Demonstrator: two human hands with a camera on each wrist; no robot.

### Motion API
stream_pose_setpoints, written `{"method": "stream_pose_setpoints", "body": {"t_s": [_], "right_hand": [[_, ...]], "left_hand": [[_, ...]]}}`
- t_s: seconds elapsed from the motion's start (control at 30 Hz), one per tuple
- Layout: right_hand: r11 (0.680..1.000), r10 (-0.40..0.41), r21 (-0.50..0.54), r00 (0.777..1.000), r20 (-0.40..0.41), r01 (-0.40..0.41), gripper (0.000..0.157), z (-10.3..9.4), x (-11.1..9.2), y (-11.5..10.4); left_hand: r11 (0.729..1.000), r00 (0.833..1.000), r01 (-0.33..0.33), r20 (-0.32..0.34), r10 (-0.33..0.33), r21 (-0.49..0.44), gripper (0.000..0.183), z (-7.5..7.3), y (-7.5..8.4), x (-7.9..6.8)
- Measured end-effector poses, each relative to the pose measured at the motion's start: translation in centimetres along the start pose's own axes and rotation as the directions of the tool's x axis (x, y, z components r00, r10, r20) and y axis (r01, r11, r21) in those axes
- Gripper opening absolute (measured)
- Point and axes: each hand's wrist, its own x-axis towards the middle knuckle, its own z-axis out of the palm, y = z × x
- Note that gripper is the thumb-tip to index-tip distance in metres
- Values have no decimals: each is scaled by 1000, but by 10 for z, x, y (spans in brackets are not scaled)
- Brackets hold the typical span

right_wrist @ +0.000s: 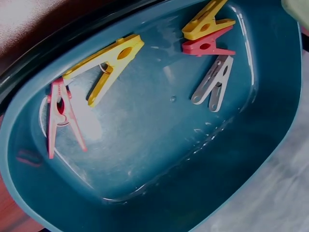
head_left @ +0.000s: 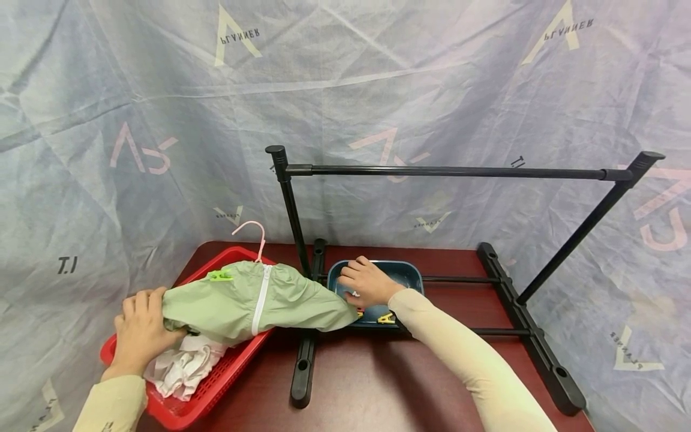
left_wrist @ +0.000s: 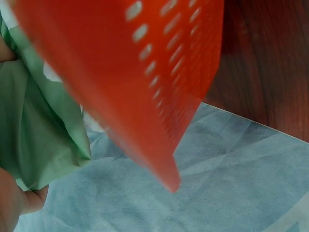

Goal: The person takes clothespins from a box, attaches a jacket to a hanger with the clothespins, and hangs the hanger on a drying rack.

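Observation:
A light green zip-up jacket with a white zipper lies over the red basket, on a pink hanger. A green clothespin sits on its left shoulder area. My left hand grips the jacket's left end; the left wrist view shows fingers at the green cloth. Over the blue basin, beside the jacket's right end, hovers my right hand with loosely bent fingers. In the basin lie yellow, pink, red and grey clothespins.
White cloth lies inside the red basket under the jacket. A black rack with a high crossbar stands over the basin, its feet on the dark red table. Grey printed sheeting encloses the table.

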Motion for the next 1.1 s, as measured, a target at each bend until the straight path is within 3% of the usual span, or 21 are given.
{"method": "stream_pose_setpoints", "body": {"t_s": [0.43,0.83,1.1], "right_hand": [[998,-46,55,998,31,44,20,7,-8,1],[998,14,57,990,144,-22,28,12,-27,7],[1000,8,27,992,125,-11,32,17,-31,7]], "left_hand": [[1000,1000,-1,-4,1,1,95,1,-2,0],[1000,1000,3,-4,-3,-9,96,1,-1,-2],[1000,1000,2,-8,-2,-9,96,1,-1,-2]]}}
